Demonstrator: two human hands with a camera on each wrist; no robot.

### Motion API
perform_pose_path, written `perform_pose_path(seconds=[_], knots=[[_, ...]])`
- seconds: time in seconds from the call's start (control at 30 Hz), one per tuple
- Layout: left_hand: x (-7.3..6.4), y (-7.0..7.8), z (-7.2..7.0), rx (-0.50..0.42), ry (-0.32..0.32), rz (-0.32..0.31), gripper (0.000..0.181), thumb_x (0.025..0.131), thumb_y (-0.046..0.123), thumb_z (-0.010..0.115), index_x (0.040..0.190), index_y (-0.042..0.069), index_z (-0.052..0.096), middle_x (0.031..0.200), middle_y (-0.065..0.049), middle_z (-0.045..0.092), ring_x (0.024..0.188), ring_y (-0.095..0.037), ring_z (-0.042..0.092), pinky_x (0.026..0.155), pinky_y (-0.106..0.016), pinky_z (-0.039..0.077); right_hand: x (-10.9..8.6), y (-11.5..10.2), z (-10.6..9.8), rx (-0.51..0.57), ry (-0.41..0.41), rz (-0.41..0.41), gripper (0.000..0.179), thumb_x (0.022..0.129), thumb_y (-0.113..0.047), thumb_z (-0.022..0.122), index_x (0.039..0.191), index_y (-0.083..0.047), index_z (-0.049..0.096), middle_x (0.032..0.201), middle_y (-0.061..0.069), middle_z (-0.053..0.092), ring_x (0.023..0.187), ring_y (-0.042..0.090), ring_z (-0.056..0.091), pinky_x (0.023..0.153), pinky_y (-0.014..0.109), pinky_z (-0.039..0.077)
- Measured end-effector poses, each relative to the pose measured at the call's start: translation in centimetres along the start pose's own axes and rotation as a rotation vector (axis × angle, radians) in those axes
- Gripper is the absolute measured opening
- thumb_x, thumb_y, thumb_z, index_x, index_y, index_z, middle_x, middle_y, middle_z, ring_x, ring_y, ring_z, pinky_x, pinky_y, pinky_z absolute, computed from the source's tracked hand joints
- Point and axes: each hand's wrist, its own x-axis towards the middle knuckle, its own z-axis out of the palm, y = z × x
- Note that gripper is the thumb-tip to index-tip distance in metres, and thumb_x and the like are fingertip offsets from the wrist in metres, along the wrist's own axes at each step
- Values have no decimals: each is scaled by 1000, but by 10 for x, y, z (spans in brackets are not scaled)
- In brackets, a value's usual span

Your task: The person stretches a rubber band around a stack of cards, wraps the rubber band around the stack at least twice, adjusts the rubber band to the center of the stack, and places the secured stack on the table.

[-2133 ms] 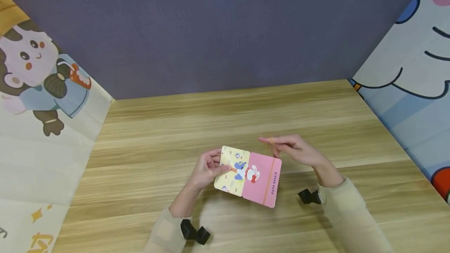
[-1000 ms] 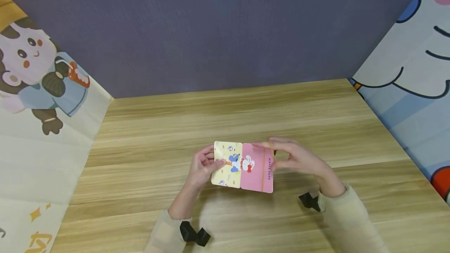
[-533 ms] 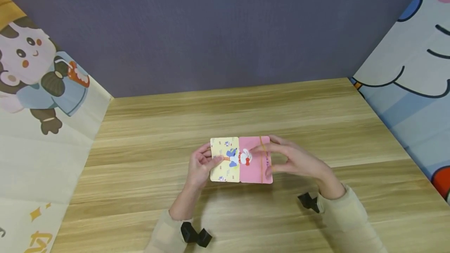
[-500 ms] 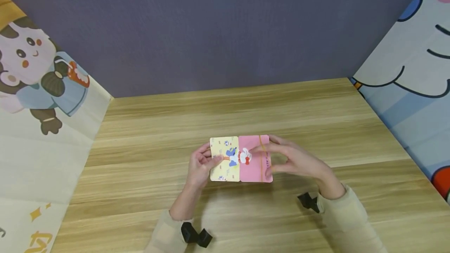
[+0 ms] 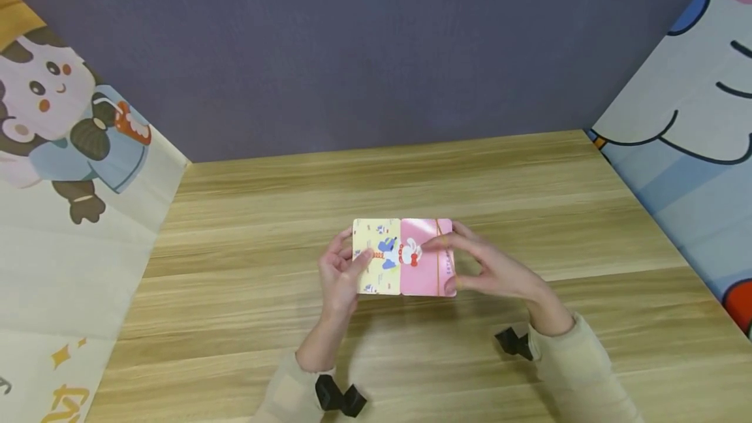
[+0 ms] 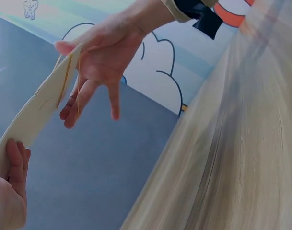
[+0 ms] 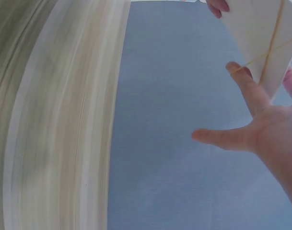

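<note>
A small folding card or booklet (image 5: 418,283), half yellow and half pink with cartoon animals, is spread out flat above the table. My left hand (image 5: 339,274) pinches its yellow end, thumb on the front and fingers behind. Around the pink end runs an orange rubber band (image 5: 438,266). My right hand (image 5: 499,269) is at that end with fingers spread, thumb by the lower corner and index finger over the front. In the right wrist view a second rubber band (image 7: 255,60) stretches from a fingertip across the pale back (image 7: 253,24), crossing the first band.
The wood-grain table (image 5: 282,201) lies below the hands. A dark blue-grey panel (image 5: 376,51) stands along its back edge. Cartoon-printed sheets (image 5: 53,266) flank both sides. Black camera mounts (image 5: 339,395) sit on both wrists.
The booklet has levelled out and shifted slightly up and left. My right hand, earlier off to the right with a band on its fingers, has come over the pink end and spread that band around it.
</note>
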Motion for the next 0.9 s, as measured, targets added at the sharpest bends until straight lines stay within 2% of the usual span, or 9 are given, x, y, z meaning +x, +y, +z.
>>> perform_pose_path(seconds=[0.13, 0.17, 0.27, 0.37, 0.53, 0.6, 0.73, 0.83, 0.9], knots=[[1, -3, 1, 34, -93, 148, 43, 75, -19, 47, 117, -13, 40, 88, -14, 63, 66, -15, 62, 48, -24, 54, 0, 1, 1, 18, 15, 17, 60, 67, -14, 74, 122, -12, 50, 122, 4, 47, 115, 21, 35, 90, 56, 36], [1, -3, 1, 62, -114, 182, 40, 76, -19, 47, 115, -15, 42, 92, -17, 63, 70, -13, 61, 45, -19, 52, 0, 2, 1, 21, 17, 17, 60, 67, -14, 74, 121, -11, 50, 122, 4, 46, 114, 21, 36, 90, 55, 37], [1, -5, 0, 160, -154, 243, 28, 79, -17, 46, 106, -18, 51, 105, -25, 57, 58, -3, 50, 35, -12, 38, 1, 3, 1, 32, 22, 13, 60, 66, -14, 74, 121, -10, 50, 121, 4, 45, 112, 19, 36, 91, 53, 37], [0, -6, 0, 215, -170, 251, 25, 83, -14, 45, 106, -17, 53, 110, -28, 54, 50, 1, 42, 30, -13, 29, 1, 4, 1, 43, 24, -4, 60, 66, -13, 74, 121, -9, 50, 122, 4, 44, 114, 20, 35, 93, 54, 35], [0, -6, 0, 216, -196, 247, 27, 87, -6, 45, 111, -15, 52, 115, -26, 53, 74, -6, 55, 48, -15, 49, 2, 6, 0, 35, 30, -31, 59, 67, -12, 74, 121, -6, 50, 122, 6, 47, 120, 25, 30, 95, 63, 26], [0, -9, -1, 196, -215, 244, 30, 86, -3, 49, 114, -12, 52, 109, -25, 56, 74, -10, 58, 47, -24, 53, 2, 7, -1, 29, 34, -29, 59, 67, -11, 74, 120, -6, 50, 121, 6, 49, 120, 25, 30, 94, 64, 25], [5, -33, -11, 140, -263, 290, 40, 81, 2, 61, 120, -2, 52, 92, -17, 62, 59, -15, 60, 33, -30, 49, 2, 9, -2, 20, 38, -27, 59, 67, -11, 74, 120, -7, 50, 122, 4, 49, 117, 24, 33, 94, 59, 31], [4, -31, -8, 149, -242, 284, 47, 77, -1, 65, 121, -2, 50, 94, -20, 61, 60, -17, 61, 31, -30, 48, 4, 8, -3, 14, 49, -40, 60, 66, -12, 75, 121, -6, 50, 122, 6, 47, 114, 22, 36, 92, 55, 35], [-2, -15, 2, 173, -185, 243, 48, 75, -6, 65, 120, -6, 49, 105, -23, 57, 64, -17, 61, 32, -33, 48, 5, 8, -3, 9, 61, -48, 61, 66, -13, 75, 121, -5, 50, 122, 6, 46, 114, 22, 37, 96, 54, 32]])
